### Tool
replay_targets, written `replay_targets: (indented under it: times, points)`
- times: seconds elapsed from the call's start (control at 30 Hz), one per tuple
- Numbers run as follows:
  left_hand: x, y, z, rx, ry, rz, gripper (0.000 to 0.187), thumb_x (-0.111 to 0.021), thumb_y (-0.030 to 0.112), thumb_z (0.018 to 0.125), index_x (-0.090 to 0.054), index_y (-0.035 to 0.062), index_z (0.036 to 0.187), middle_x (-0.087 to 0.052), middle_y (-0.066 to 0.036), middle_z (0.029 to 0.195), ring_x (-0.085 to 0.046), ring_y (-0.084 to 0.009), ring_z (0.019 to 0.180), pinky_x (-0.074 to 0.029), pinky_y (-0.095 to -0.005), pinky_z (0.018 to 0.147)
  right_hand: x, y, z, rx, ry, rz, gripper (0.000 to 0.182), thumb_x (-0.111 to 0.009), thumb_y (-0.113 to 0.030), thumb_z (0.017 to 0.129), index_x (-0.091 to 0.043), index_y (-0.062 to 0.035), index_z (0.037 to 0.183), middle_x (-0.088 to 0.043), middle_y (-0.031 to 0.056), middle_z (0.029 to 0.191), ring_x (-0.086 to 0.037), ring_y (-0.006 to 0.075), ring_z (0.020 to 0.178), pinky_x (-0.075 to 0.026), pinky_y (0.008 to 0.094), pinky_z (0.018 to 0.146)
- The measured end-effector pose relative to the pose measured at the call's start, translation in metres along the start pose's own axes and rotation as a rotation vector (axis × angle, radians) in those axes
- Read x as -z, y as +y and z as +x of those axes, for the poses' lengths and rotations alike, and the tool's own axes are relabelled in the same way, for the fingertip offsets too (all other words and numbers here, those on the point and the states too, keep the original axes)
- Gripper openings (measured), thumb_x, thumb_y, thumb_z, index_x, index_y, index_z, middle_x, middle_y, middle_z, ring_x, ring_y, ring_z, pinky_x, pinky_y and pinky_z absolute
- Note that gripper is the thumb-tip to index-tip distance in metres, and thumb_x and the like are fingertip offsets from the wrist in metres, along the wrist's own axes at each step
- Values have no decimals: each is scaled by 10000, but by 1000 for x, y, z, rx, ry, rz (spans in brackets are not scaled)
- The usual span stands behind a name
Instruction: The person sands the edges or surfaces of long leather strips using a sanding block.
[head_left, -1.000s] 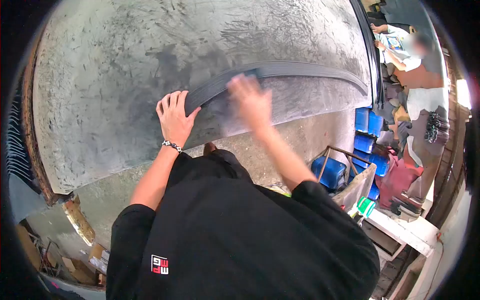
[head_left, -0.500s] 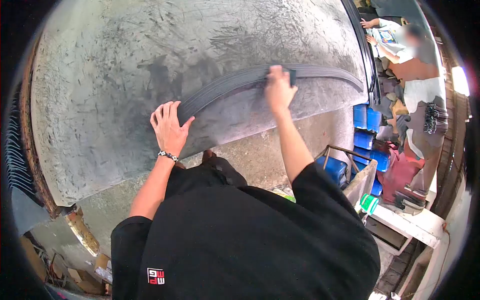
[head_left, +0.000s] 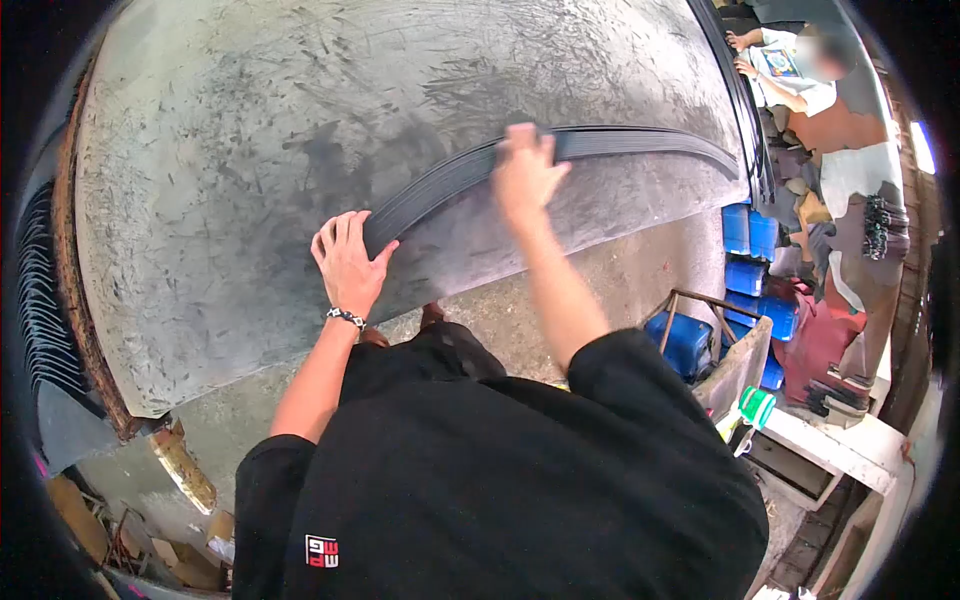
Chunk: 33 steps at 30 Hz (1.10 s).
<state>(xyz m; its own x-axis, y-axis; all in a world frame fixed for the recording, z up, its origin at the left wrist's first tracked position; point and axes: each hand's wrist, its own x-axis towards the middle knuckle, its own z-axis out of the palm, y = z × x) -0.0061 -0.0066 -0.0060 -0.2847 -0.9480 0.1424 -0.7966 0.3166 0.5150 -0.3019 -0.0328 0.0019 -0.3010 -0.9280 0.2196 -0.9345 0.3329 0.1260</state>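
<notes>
A curved bundle of thin dark grey strips (head_left: 640, 142) lies side by side on the worn grey tabletop (head_left: 240, 180), close to its near edge. My left hand (head_left: 350, 262) rests at the left end of the strips, fingers spread and thumb against their lower side. Over the middle of the strips is my right hand (head_left: 525, 185), smeared by motion. Its fingers are closed on a dark block (head_left: 556, 147), partly hidden behind them; its exact kind does not show.
Another person (head_left: 790, 65) works at the upper right, both hands by long black strips (head_left: 735, 60). Blue plastic containers (head_left: 748, 232) and leather-like scraps (head_left: 820, 330) are at the right. A bottle with a green cap (head_left: 757, 408) stands nearer. Many dark strips (head_left: 48, 310) hang at the left.
My right hand has slid left along the strips with the dark block. My left hand keeps its place at the strips' end. The whole view has shifted slightly.
</notes>
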Motion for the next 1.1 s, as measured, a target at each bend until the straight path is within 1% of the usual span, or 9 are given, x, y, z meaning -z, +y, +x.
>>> replay_targets:
  times: [0.13, 0.23, 0.3, 0.37, 0.4, 0.53, 0.7, 0.83, 1.1]
  points:
    - [2, 1, 1, -1, -37, 41, 672, -915, 386, 807, -647, 128, 1367, -645, -53, 1369, -531, -309, 1365, -363, -513, 1185, 28, -129, -107, 375, 96, 332, 481, -683, -223, 937, -697, -198, 1418, -608, 69, 1565, -500, 385, 1493, -425, 667, 1028]
    - [1, 2, 2, 25, -19, 7, 690, -929, 378, 786, -646, 130, 1364, -631, -41, 1362, -528, -292, 1358, -354, -512, 1196, 41, -50, -48, 371, 0, 232, 418, -656, -231, 989, -705, -194, 1403, -624, 50, 1553, -515, 351, 1483, -441, 660, 993]
    - [-1, 2, 0, 9, 1, 20, 683, -922, 383, 796, -646, 122, 1365, -635, -40, 1353, -530, -290, 1354, -356, -509, 1193, 31, 14, 4, 46, -160, 146, 482, -673, -229, 980, -659, -140, 1453, -596, 63, 1568, -513, 350, 1473, -444, 651, 1026]
    - [-1, 1, 1, 4, 19, 20, 680, -919, 385, 800, -646, 120, 1364, -636, -40, 1351, -531, -289, 1352, -359, -508, 1191, 21, 11, 18, -109, 99, 16, 475, -649, -192, 984, -656, -142, 1456, -587, 67, 1584, -500, 350, 1485, -432, 686, 1038]
    - [0, 1, 0, 14, 4, 18, 680, -918, 385, 801, -646, 121, 1366, -636, -40, 1351, -532, -289, 1352, -360, -509, 1190, 13, -5, 8, -179, -103, 87, 537, -646, -206, 968, -634, -165, 1503, -558, 93, 1620, -452, 374, 1531, -405, 726, 1078]
    - [-12, -10, -3, -2, -9, 83, 681, -916, 377, 805, -641, 121, 1373, -634, -39, 1354, -535, -290, 1349, -367, -510, 1185, 26, -131, -112, 354, 59, 302, 527, -701, -268, 956, -663, -174, 1473, -575, 76, 1607, -468, 381, 1524, -396, 708, 1051]
    - [4, 4, 3, 0, -35, 23, 656, -903, 359, 826, -631, 117, 1372, -626, -75, 1361, -534, -329, 1348, -374, -527, 1174, 23, -3, -35, 162, 29, -30, 439, -666, -256, 1011, -680, -210, 1448, -616, 18, 1553, -522, 302, 1456, -456, 678, 991]
    - [20, 20, 25, -35, -196, 182, 785, -880, 600, 794, -654, 83, 1341, -627, -105, 1295, -569, -354, 1254, -412, -515, 1120, -12, 92, 6, -58, 0, 11, 434, -565, -327, 1132, -610, -196, 1544, -582, 28, 1636, -520, 329, 1508, -382, 710, 1120]
    - [-38, 50, 74, -158, -115, -70, 725, -916, 518, 775, -678, 109, 1324, -637, -84, 1266, -589, -316, 1225, -448, -475, 1055, -13, 77, -10, -131, 67, 121, 466, -602, -393, 1114, -607, -262, 1562, -542, 39, 1669, -466, 329, 1550, -364, 748, 1117]
